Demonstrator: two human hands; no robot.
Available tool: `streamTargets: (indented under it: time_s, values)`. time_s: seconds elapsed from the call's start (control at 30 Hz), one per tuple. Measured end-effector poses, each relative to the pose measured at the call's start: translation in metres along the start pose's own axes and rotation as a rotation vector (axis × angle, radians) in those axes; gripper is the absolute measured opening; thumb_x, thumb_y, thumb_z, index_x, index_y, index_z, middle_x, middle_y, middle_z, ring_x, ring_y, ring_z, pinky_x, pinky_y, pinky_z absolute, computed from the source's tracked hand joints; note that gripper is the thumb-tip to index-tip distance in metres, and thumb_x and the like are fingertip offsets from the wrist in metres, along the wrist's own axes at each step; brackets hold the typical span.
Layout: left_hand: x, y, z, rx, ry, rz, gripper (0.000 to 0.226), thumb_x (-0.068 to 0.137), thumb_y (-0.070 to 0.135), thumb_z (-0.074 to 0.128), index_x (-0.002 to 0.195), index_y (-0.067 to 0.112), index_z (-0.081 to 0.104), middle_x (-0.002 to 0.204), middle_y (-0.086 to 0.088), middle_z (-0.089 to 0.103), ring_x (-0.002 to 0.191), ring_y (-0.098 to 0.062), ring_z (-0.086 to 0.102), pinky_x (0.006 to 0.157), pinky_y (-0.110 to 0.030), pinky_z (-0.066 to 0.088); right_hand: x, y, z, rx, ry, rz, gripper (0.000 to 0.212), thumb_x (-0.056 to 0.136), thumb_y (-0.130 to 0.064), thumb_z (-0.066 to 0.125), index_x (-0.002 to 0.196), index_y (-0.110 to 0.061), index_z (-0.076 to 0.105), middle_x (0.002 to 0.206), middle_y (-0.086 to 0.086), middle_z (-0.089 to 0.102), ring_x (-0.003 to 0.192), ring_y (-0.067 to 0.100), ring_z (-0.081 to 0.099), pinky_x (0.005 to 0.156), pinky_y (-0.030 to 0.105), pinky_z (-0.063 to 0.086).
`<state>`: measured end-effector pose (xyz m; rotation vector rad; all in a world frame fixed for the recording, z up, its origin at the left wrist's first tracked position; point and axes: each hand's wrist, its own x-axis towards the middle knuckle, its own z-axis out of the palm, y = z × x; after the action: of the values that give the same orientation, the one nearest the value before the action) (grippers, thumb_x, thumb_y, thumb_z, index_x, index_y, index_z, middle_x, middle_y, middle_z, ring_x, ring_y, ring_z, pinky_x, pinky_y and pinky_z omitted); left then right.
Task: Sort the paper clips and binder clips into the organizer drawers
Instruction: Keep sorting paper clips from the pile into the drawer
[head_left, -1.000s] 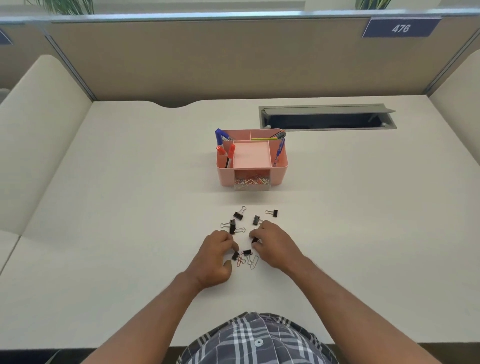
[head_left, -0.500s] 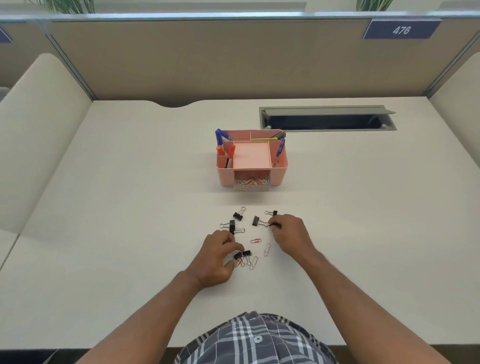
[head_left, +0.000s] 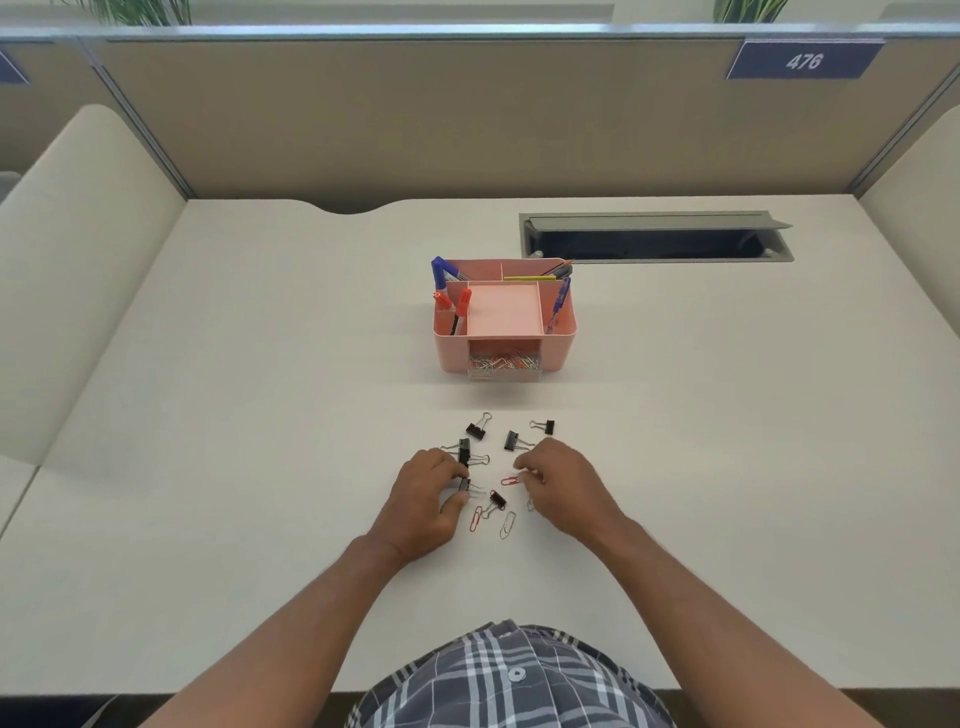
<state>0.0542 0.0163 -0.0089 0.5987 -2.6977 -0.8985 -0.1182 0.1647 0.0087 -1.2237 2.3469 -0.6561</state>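
Observation:
A pink desk organizer (head_left: 561, 343) stands mid-desk, its clear front drawer (head_left: 504, 366) pulled out and holding several paper clips. In front of it lie several black binder clips (head_left: 478, 428), (head_left: 511, 440), (head_left: 545, 426), (head_left: 464, 451), (head_left: 497, 500) and loose paper clips (head_left: 475, 518), (head_left: 508, 525). My left hand (head_left: 423, 499) pinches a black binder clip (head_left: 465, 486) between thumb and fingers. My right hand (head_left: 563, 486) has its fingertips on a red paper clip (head_left: 510, 480) lying on the desk.
Pens and markers (head_left: 444, 275) stand in the organizer's top compartments. An open grey cable tray (head_left: 654, 241) is recessed in the desk behind it. Partition walls (head_left: 467, 114) ring the white desk (head_left: 260, 415).
My right hand came back from the far binder clips toward me and onto the red paper clip. My left hand closed on a binder clip beside the loose pile.

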Motion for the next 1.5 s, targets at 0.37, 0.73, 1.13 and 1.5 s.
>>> streamTargets:
  time_s: [0.37,0.73,1.13,1.5]
  values:
    - [-0.011,0.004,0.001,0.012,0.031,-0.019,0.033,0.069,0.008,0.064,0.101,0.014,0.058,0.097,0.004,0.053,0.092,-0.018,0.051,0.083,-0.033,0.045,-0.011,-0.013,0.021,-0.136,-0.111,-0.223,0.021,0.093,-0.017,0.052,0.111,-0.014,0.064,0.106,0.002,0.053,0.103,0.022,0.05,0.082,0.032,0.046]
    - [-0.026,0.012,0.019,0.174,0.052,0.027,0.016,0.079,0.028,0.067,0.088,0.016,0.062,0.088,0.004,0.053,0.082,-0.018,0.049,0.073,-0.032,0.04,0.003,0.008,-0.007,-0.1,0.109,0.129,0.018,0.091,-0.012,0.052,0.103,-0.007,0.065,0.1,0.01,0.057,0.095,0.029,0.054,0.078,0.035,0.044]
    - [-0.028,0.02,0.026,0.18,0.08,-0.029,0.012,0.089,0.027,0.058,0.091,0.015,0.061,0.085,0.002,0.054,0.08,-0.021,0.05,0.073,-0.037,0.045,-0.014,-0.001,0.007,-0.119,-0.158,-0.064,0.045,0.088,-0.004,0.05,0.13,-0.019,0.056,0.118,0.003,0.049,0.107,0.022,0.052,0.083,0.028,0.045]
    - [-0.026,0.031,0.029,0.228,0.047,-0.019,0.011,0.083,0.023,0.063,0.09,0.014,0.061,0.088,-0.002,0.053,0.079,-0.024,0.05,0.069,-0.037,0.045,-0.015,-0.004,0.025,-0.178,-0.038,-0.102,0.014,0.094,-0.01,0.051,0.099,-0.009,0.064,0.1,0.003,0.054,0.092,0.022,0.053,0.076,0.035,0.046]
